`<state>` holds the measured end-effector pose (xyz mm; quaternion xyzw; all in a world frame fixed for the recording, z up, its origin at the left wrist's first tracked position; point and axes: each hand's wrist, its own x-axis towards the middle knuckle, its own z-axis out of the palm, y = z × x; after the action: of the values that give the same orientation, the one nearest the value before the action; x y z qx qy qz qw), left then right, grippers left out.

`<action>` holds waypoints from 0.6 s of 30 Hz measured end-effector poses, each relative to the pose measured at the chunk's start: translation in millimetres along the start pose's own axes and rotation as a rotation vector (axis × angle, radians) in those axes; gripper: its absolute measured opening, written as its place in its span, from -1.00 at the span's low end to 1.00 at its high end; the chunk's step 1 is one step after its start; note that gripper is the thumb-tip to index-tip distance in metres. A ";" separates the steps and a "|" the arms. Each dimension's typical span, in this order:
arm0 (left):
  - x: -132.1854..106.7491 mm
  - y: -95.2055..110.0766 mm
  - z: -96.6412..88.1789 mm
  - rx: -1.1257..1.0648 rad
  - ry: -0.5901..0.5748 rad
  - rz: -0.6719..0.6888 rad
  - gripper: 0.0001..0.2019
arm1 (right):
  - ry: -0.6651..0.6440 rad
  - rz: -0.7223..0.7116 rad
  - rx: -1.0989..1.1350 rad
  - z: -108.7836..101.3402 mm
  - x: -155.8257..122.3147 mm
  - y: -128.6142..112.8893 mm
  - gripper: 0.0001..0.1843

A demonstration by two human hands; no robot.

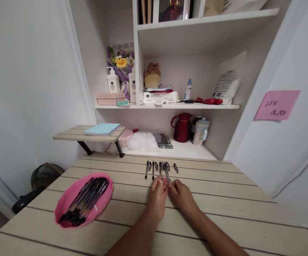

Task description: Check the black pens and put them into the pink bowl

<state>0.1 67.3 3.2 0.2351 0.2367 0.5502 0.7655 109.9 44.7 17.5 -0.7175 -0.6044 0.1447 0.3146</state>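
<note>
My left hand [157, 196] and my right hand [181, 195] meet at the middle of the wooden table [223, 213], fingers pinched together on one black pen [167, 173] that points away from me. Beyond the fingertips lies a short row of pens and pen caps [154, 168], side by side. At the left stands a pink oval tray [65, 202] filled with several black pens [86, 200].
A small wooden riser [71, 136] with a blue notebook [102, 128] stands at the back left. Shelves behind hold bottles, a red jug [182, 127], a cup and a white bag. A pink note [276, 104] sticks to the right wall. A fan [46, 174] sits on the floor at the left.
</note>
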 end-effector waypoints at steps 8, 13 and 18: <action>1.4 9.1 2.0 -0.025 0.031 -0.061 -0.69 | -0.006 0.007 -0.062 -15.1 7.8 13.4 -0.67; 1.2 13.3 3.8 0.063 0.085 -0.096 -0.60 | 0.111 0.230 -0.219 -23.1 56.7 32.4 -0.66; 2.5 11.8 3.5 0.090 0.099 -0.101 -0.58 | 0.109 0.304 -0.302 -9.0 75.3 32.8 -0.59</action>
<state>-5.6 72.7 13.0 0.2296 0.3103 0.5107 0.7682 157.8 112.0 16.8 -0.8462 -0.4861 0.0591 0.2104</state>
